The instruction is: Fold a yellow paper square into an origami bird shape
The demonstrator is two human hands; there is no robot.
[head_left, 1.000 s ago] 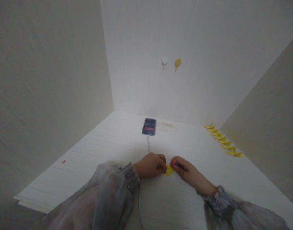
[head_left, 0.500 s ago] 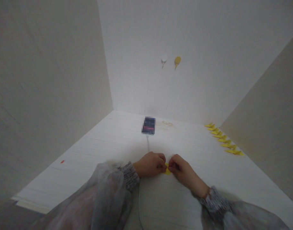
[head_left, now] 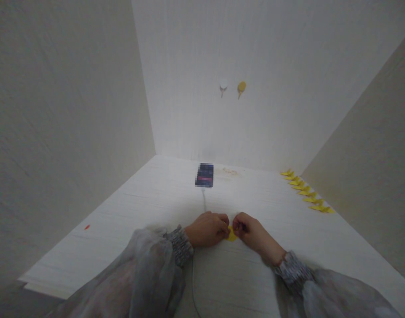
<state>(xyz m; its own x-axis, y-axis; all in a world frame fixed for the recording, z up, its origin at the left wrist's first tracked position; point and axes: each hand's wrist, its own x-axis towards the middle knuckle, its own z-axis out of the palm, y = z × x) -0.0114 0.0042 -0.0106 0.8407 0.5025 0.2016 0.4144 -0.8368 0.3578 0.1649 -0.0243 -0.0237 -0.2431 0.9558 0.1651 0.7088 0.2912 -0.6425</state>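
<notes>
While both your hands meet low over the white surface [head_left: 139,198], a small yellow piece [head_left: 232,234] lies between them, mostly hidden by your fingers. Your left hand [head_left: 207,229] has its thumb and forefinger closed together at the left edge, apparently pinching it. Your right hand [head_left: 257,237] has its fingers curled in at the right edge; you seem to touch the piece there, but I cannot tell whether you pinch it.

It looks like thin paper, so expect it to be very light, limp in single layers and a little stiffer where doubled. It should crease easily and could tear under a hard pull, and it may slide on the smooth surface. Take it by the outer edges with your fingertips, pressing flat rather than squeezing the middle.

Off to your right, near the side wall, stands a row of folded yellow shapes [head_left: 306,193]. Beyond your left hand lies a dark, blurred device [head_left: 205,175], with a pale cable [head_left: 204,201] running from its near end.
</notes>
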